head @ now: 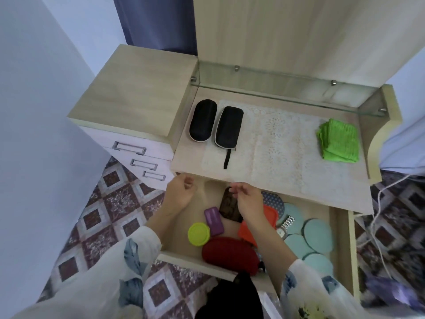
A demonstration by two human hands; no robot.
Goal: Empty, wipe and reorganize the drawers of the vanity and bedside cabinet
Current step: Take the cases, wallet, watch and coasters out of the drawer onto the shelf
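Open vanity drawer [181,259], right hand [248,201] pinching a brown patterned case [230,208] inside it.
Left hand [180,192], loosely curled and empty, hangs over the drawer's left end; a purple case [214,221] and red pouch [227,253] lie inside; folded green cloth [339,140] on the top above.

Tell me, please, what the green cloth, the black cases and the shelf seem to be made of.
Green cloth: terry or microfibre, by its ribbed nap. Black cases: matte fabric, likely over a stiff shell. Shelf: clear glass, see-through, on metal studs.
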